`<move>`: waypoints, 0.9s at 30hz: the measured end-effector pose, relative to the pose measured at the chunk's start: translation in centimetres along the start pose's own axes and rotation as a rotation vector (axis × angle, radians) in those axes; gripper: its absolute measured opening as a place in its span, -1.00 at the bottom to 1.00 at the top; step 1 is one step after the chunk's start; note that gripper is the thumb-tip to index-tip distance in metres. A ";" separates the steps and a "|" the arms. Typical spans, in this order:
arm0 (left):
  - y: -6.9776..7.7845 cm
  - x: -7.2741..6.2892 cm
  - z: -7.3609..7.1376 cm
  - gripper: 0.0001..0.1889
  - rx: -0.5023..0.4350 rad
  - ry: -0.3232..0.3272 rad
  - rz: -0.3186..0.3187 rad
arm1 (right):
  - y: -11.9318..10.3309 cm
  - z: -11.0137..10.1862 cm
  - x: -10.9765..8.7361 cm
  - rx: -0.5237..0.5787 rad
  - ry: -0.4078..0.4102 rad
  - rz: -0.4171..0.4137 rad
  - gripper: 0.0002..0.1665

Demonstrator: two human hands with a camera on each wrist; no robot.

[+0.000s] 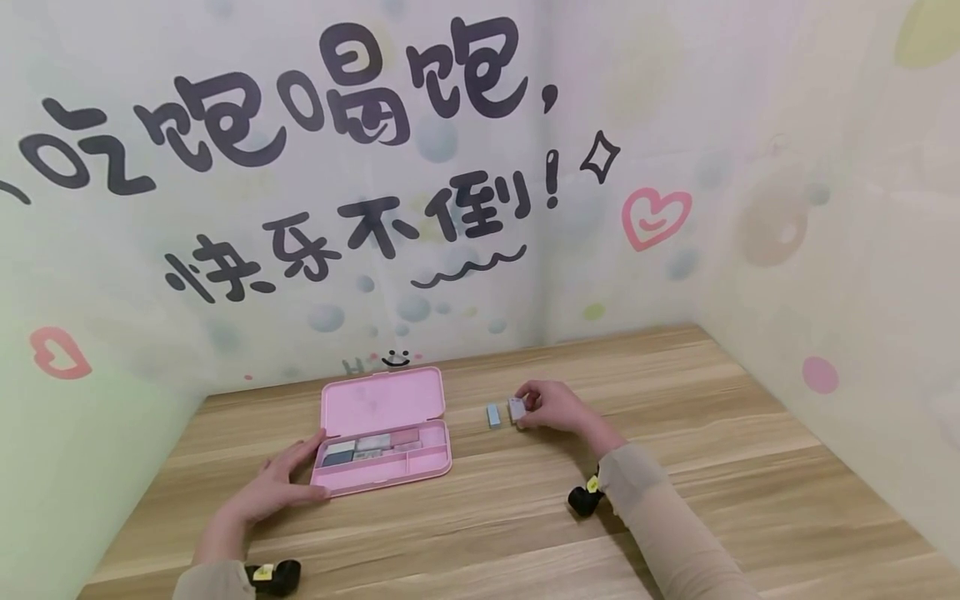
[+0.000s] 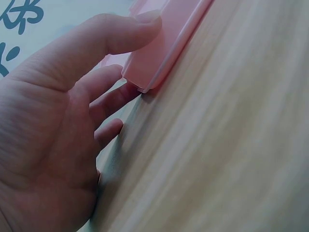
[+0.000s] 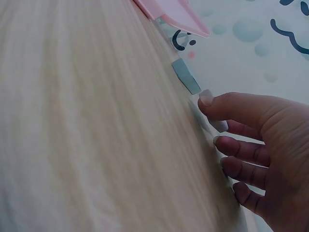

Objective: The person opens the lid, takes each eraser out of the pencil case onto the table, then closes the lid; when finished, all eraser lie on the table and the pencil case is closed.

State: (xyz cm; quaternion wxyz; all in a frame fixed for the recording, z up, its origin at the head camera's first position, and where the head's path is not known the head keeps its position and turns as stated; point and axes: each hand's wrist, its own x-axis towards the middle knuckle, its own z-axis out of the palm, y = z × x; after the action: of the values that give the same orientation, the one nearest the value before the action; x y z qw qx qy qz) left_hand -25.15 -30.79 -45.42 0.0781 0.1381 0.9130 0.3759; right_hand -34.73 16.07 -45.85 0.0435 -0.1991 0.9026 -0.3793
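A pink pencil case [image 1: 382, 482] lies with its lid raised at the back. Small eraser-like blocks [image 1: 373, 442] in white, grey, dark blue and pink sit in its rear compartment. My left hand [image 1: 273, 492] holds the case's left end, the thumb at the front corner and the fingers round the side. To the right of the case, my right hand [image 1: 558, 408] pinches a pale grey eraser [image 1: 516, 409] between thumb and fingers, at the tabletop. A light blue eraser [image 1: 492, 416] stands just left of it, a small gap apart. In the right wrist view the thumb partly hides the pale eraser.
The wood-grain table [image 1: 525, 525] runs back to a printed wall sheet [image 1: 480, 317] with large dark lettering. Another pale wall [image 1: 847, 275] borders its right side. Black wrist cameras [image 1: 276, 577] are strapped at both sleeves.
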 end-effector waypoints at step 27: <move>0.3 -0.2 0.0 0.03 -0.012 0.000 -0.008 | 0.0 0.2 0.0 -0.018 0.002 0.028 -0.54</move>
State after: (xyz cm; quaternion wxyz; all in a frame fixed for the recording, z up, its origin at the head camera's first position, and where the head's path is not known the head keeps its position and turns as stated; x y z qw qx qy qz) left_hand -24.92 -30.69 -45.20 0.0804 0.1338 0.9113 0.3810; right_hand -34.72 15.96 -46.02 0.0459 -0.1865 0.9087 -0.3707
